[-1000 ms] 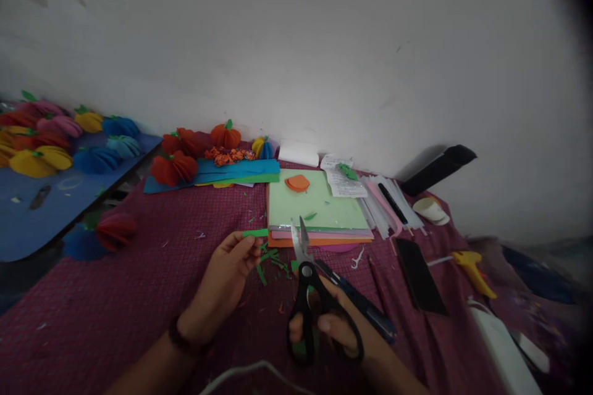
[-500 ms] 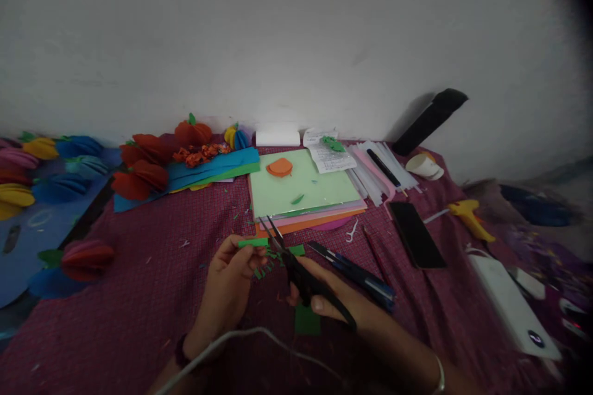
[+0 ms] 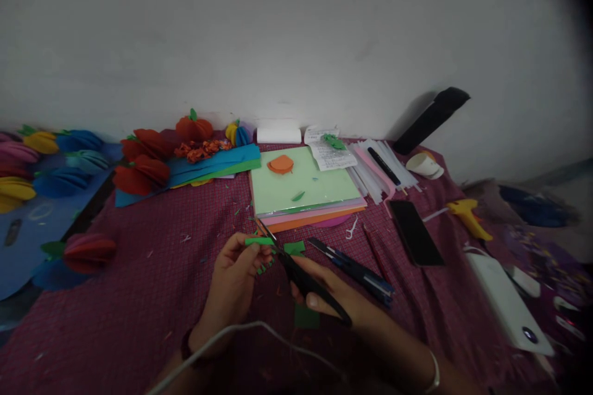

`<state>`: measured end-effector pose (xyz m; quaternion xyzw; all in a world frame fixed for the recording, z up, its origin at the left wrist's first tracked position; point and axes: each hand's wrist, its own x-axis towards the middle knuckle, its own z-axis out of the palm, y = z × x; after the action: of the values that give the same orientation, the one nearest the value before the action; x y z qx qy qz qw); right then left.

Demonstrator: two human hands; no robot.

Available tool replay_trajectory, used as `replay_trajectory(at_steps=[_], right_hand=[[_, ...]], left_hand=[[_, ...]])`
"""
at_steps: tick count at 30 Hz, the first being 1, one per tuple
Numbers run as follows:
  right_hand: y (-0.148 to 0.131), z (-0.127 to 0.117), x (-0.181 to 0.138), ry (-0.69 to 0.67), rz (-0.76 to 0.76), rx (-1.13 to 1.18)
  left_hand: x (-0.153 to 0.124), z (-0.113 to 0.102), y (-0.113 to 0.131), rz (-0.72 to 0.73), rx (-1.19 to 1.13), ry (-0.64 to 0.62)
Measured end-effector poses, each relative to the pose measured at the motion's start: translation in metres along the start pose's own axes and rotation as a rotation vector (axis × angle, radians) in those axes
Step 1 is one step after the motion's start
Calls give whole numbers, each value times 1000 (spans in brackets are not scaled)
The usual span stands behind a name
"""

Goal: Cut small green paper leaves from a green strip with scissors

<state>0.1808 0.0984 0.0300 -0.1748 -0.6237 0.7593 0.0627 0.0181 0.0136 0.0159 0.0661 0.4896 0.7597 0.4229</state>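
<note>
From the head camera, the left hand (image 3: 234, 281) pinches a small green paper strip (image 3: 259, 241) above the maroon checked cloth (image 3: 139, 296), while the right hand (image 3: 327, 296) is closed around the black-handled scissors (image 3: 301, 278), blades nearly together at the strip's edge. To cut cleanly, I judge the strip should be held taut and level, with fingertips clear of the blades and short snips.

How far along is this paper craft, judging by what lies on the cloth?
Done: paper pumpkins stand finished along the wall. In hand: the left hand pinches a green strip while the right hand works scissors at it. Left: a stack of paper sheets with an orange cutout lies uncut.
</note>
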Motion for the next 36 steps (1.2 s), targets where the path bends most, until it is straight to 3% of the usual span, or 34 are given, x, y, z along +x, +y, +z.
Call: replay_trajectory(at_steps=[13,36], right_hand=[[4,-2,5,-1,-35,-119],[24,3,5,15,-23,-26]], left_hand=[[2,-4,-1,-8,11,-10],[0,-2,-8,-25,9,-39]])
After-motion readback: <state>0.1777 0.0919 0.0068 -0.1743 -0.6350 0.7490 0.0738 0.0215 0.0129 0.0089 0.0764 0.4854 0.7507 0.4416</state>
